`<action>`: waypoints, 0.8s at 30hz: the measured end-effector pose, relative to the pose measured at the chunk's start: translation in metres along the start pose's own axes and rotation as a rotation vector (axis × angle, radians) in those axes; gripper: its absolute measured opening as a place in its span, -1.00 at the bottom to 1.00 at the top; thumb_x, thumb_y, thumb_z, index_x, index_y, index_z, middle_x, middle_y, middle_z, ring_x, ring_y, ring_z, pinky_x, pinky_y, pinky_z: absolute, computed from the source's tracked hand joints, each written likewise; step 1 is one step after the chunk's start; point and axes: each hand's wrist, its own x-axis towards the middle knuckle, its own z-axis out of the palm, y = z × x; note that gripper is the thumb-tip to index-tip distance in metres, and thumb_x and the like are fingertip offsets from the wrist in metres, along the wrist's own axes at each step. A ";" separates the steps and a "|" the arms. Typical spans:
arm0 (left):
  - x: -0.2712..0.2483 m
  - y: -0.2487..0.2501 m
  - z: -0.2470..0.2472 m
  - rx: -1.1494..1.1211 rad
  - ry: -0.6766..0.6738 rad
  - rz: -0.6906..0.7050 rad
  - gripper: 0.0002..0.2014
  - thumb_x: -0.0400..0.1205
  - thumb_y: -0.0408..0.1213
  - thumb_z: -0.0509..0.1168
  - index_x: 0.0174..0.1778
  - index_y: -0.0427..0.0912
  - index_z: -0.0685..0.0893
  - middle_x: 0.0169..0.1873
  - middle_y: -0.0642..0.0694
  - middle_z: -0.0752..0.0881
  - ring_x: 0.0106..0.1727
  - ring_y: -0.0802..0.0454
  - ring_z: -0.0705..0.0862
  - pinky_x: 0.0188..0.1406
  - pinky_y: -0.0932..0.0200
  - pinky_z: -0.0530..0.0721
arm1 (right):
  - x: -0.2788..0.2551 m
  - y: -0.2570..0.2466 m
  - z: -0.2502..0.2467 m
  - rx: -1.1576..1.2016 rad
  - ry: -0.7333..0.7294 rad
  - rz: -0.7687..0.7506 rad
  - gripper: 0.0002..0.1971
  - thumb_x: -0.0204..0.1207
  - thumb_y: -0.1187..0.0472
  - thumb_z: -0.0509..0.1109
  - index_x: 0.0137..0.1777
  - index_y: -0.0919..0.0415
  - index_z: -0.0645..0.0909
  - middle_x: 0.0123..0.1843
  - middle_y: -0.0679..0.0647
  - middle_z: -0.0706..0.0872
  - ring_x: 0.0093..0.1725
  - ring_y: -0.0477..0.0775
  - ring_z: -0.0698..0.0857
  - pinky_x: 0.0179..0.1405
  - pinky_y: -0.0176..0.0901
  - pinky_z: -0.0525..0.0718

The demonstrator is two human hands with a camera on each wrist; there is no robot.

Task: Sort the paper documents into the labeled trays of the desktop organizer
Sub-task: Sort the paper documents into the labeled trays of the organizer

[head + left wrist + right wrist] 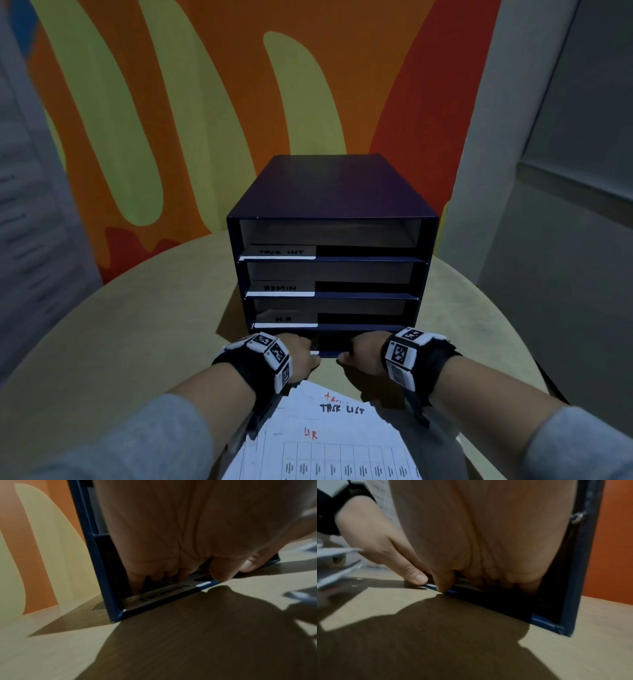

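Behind the round pale wooden bench (144, 318) we note a wall painted in orange, red and yellow-green shapes (191, 102). On the bench stands the dark blue four-tier desktop organizer (330, 205); its three upper trays carry white labels, the top reading TASK LIST (281, 252), then ADMIN (280, 288). Both our hands sit at its lowest tray. Our left hand (301, 356) has its fingers (137, 582) curled inside the tray over the front lip, thumb outside; our right hand (364, 353) grips the same lip likewise. Nearer us than the organizer lies the fanned stack of white paper documents (329, 442), top sheet headed TASK LIST.
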 end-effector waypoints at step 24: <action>0.030 -0.016 0.018 -0.108 0.034 -0.078 -0.46 0.72 0.25 -0.10 -0.16 -0.08 0.58 -0.04 -0.19 0.74 -0.05 -0.09 0.65 0.05 0.04 0.56 | 0.011 0.012 0.004 0.041 -0.010 0.032 -0.46 0.73 -0.17 -0.04 0.41 0.20 0.50 0.27 0.19 0.66 0.25 0.16 0.64 0.18 -0.07 0.50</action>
